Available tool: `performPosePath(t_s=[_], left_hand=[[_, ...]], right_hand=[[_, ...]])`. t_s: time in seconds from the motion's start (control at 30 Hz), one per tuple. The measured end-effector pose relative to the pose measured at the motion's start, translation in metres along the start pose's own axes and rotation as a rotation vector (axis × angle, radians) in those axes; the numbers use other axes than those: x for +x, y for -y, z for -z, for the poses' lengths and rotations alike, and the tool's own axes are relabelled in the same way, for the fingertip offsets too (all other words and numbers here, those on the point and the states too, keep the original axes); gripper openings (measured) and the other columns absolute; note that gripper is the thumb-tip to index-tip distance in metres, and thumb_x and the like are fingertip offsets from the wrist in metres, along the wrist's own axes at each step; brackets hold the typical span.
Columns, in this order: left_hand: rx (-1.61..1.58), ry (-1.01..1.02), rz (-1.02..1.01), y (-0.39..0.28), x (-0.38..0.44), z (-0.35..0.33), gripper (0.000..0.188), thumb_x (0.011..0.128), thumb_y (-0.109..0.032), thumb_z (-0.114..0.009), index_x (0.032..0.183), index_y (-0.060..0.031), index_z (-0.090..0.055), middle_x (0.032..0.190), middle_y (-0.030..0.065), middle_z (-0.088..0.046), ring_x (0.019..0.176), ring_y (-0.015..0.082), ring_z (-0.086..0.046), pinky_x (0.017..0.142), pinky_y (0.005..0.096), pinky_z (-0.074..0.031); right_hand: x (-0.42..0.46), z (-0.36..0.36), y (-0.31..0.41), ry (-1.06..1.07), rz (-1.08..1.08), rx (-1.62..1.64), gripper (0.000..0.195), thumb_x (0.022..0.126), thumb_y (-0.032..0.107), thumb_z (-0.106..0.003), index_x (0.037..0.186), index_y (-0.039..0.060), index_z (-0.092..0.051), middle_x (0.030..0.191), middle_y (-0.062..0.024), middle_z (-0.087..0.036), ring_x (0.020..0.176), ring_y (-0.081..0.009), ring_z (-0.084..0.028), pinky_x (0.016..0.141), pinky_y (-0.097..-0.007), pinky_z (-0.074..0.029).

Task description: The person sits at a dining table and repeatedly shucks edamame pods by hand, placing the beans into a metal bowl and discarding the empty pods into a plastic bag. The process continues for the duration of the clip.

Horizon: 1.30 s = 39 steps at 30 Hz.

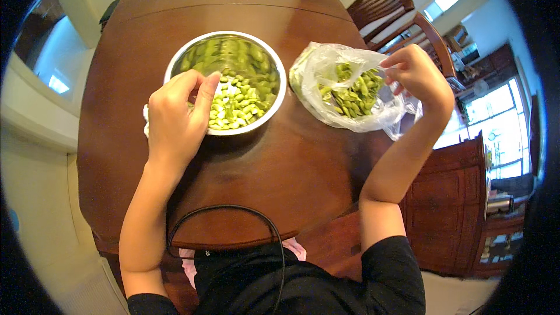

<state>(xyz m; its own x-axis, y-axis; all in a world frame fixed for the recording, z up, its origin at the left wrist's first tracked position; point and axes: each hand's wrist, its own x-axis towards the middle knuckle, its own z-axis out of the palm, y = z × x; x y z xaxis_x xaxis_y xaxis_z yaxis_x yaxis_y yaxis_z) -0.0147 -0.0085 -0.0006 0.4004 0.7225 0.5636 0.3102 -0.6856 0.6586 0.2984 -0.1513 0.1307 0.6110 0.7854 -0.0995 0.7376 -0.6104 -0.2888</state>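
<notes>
A round stainless steel bowl [283, 92] stands on the table, with shelled green beans [234, 107] in its bottom. My left hand [177, 109] hangs over the bowl's left side, thumb and fingers drawn together. Whether something small is between them is hidden. To the right lies a clear plastic bag [313, 100], its mouth spread wide. Green bean pods [361, 96] fill the inside of it. At the bag's far right edge, my right hand [409, 72] has its fingertips pinched on the thin plastic.
The wooden table [262, 170] has a curved near edge. A black cable [223, 206] loops over that edge close to my body. Something white [146, 121] peeks out left of the bowl. Wooden chairs [380, 4] and a wooden cabinet [442, 205] stand to the right.
</notes>
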Motion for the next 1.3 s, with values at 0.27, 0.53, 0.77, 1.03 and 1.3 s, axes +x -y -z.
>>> performPosePath(t_s=[0.27,0.53,0.77,1.03,1.3], left_hand=[[-0.157,-0.049,0.094,0.005,0.002,0.004,0.038,0.101,-0.024,-0.060,0.072,0.0017,-0.060,0.065,0.0140,-0.064,0.058,0.0233,-0.062,0.056,0.0350,-0.046],[-0.111,-0.020,0.065,0.011,0.000,0.003,0.038,0.102,-0.025,-0.058,0.076,0.0029,-0.063,0.066,0.0118,-0.063,0.058,0.0168,-0.057,0.055,0.0322,-0.044],[-0.144,-0.082,0.034,0.007,0.001,0.002,0.034,0.099,-0.021,-0.062,0.075,0.0029,-0.059,0.065,0.0139,-0.060,0.058,0.0226,-0.057,0.056,0.0358,-0.045],[-0.244,-0.186,0.145,0.001,-0.001,0.003,0.019,0.090,-0.014,-0.074,0.089,0.0048,-0.072,0.080,0.0156,-0.074,0.070,0.0204,-0.072,0.065,0.0305,-0.056],[-0.762,-0.153,0.343,0.002,-0.002,-0.001,0.031,0.087,-0.007,-0.077,0.114,0.0043,-0.066,0.093,0.0184,-0.075,0.083,0.0145,-0.073,0.074,0.0253,-0.059]], right_hand=[[0.001,-0.103,0.101,-0.306,0.916,0.178,0.009,0.086,0.007,-0.072,0.092,0.0005,-0.069,0.080,-0.0146,-0.070,0.074,-0.0234,-0.069,0.067,-0.0343,-0.054],[0.001,-0.148,0.141,0.244,0.678,-0.094,0.031,0.071,0.035,-0.082,0.075,0.0048,-0.074,0.077,-0.0176,-0.071,0.077,-0.0349,-0.070,0.072,-0.0455,-0.054],[0.009,-0.155,0.138,0.312,0.692,-0.050,0.023,0.071,0.027,-0.079,0.077,0.0055,-0.074,0.079,-0.0167,-0.072,0.078,-0.0328,-0.071,0.072,-0.0436,-0.055],[-0.003,-0.154,0.133,-0.028,0.664,0.675,0.019,0.082,0.013,-0.078,0.090,-0.0021,-0.070,0.082,-0.0162,-0.073,0.075,-0.0255,-0.073,0.070,-0.0346,-0.058],[-0.014,-0.168,0.141,-0.225,0.801,0.831,0.012,0.084,0.004,-0.076,0.088,-0.0016,-0.067,0.081,-0.0128,-0.074,0.076,-0.0178,-0.074,0.066,-0.0300,-0.059]])
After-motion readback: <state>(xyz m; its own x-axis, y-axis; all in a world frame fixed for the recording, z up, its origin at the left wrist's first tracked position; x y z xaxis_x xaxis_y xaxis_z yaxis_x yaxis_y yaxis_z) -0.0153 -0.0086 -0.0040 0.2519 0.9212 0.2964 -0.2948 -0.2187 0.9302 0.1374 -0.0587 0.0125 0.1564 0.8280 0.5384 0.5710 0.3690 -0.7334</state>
